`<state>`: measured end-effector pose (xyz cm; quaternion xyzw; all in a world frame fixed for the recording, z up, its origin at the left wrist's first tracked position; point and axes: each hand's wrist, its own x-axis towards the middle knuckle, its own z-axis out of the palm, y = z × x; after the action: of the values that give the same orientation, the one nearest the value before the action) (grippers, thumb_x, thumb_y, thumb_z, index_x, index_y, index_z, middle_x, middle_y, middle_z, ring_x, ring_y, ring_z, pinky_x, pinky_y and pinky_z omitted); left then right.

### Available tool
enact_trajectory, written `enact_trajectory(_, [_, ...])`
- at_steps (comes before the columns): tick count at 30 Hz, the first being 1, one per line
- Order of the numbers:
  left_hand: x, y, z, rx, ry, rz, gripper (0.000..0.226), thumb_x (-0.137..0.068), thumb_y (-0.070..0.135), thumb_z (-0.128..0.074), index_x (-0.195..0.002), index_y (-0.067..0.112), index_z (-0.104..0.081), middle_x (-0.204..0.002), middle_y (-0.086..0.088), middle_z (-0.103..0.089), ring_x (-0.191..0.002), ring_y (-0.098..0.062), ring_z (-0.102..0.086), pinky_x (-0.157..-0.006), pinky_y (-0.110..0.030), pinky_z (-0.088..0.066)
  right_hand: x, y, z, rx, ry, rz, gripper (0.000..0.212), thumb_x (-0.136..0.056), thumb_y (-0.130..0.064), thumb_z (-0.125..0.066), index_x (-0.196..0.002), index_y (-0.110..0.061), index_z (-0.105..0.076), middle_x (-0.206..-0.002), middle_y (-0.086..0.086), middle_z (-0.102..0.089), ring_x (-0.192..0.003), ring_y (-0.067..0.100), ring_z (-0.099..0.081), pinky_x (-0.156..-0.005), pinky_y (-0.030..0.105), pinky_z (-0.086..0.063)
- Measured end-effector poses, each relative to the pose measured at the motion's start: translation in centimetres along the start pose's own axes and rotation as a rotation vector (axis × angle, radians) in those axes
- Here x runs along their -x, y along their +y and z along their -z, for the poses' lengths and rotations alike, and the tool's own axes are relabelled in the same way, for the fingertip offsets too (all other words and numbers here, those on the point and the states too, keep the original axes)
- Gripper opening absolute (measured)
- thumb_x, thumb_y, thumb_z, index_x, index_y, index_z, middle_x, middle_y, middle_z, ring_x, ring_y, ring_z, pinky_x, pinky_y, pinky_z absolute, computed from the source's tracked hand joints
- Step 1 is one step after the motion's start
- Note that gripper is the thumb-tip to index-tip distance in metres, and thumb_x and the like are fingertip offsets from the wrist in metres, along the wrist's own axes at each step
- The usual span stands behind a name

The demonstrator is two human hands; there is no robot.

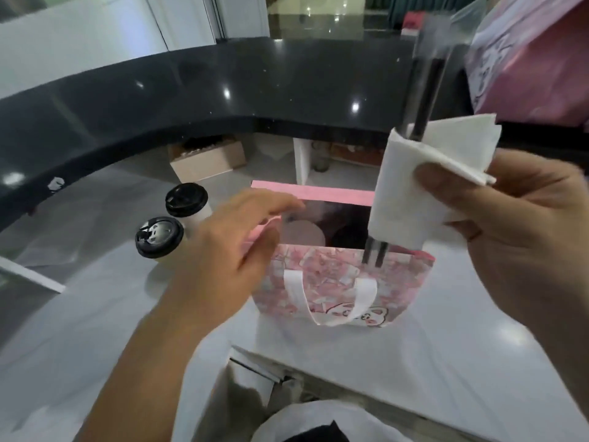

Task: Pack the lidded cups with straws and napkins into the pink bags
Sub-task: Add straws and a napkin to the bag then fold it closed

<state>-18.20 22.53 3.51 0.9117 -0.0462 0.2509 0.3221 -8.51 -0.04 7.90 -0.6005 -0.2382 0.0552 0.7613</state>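
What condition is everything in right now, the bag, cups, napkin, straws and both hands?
pink bag: upright, mouth open
two lidded cups: upright, lids on, outside the bag
napkin: folded around the straws
straws: wrapped, lower ends above the bag
left hand: open at the bag's rim
right hand: pinching the napkin

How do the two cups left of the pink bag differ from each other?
The near cup has a shiny lid with white reflections or marks; the far cup has a plainer matte black lid. The near cup's body is mostly hidden under its lid; the far cup shows more of its pale side. Both stand upright, lidded, close together on the table, outside the bag.
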Motion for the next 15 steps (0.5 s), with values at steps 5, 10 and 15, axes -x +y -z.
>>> enact_trajectory(5, [-3.1, -4.8, 0.7, -0.259, -0.331, 0.029, 0.033, -0.091, 0.015, -0.068, -0.12, 0.031, -0.066, -0.12, 0.021, -0.061, -0.116, -0.003, -0.052, -0.107, -0.021, -0.037, -2.2, 0.2, -0.7, 0.269, 0.028, 0.116, 0.025, -0.078, -0.021, -0.074, -0.096, -0.039, -0.074, -0.086, -0.022, -0.076, -0.081, 0.006, -0.074, -0.067, 0.025, -0.061])
enact_trajectory(10, [-4.1, -6.0, 1.1, -0.288, -0.587, 0.063, 0.082, -0.073, 0.053, -0.078, -0.144, 0.05, -0.035, -0.144, 0.028, -0.037, -0.136, -0.002, -0.025, -0.118, -0.033, -0.017, -3.4, 2.2, -1.4, 0.485, -0.14, 0.1, 0.022, -0.085, -0.021, -0.073, -0.103, -0.032, -0.076, -0.097, -0.014, -0.078, -0.088, 0.011, -0.074, -0.08, 0.043, -0.062])
enact_trajectory(15, [-3.3, -6.1, 1.4, -0.101, -0.678, 0.146, 0.12, -0.056, 0.062, -0.084, -0.142, 0.064, 0.0, -0.136, 0.05, -0.008, -0.132, 0.016, -0.005, -0.11, -0.009, -0.01, -4.0, 3.6, -1.8, 0.768, -0.421, -0.079, 0.024, -0.09, -0.03, -0.065, -0.111, -0.028, -0.077, -0.099, -0.008, -0.075, -0.092, 0.015, -0.071, -0.083, 0.039, -0.058])
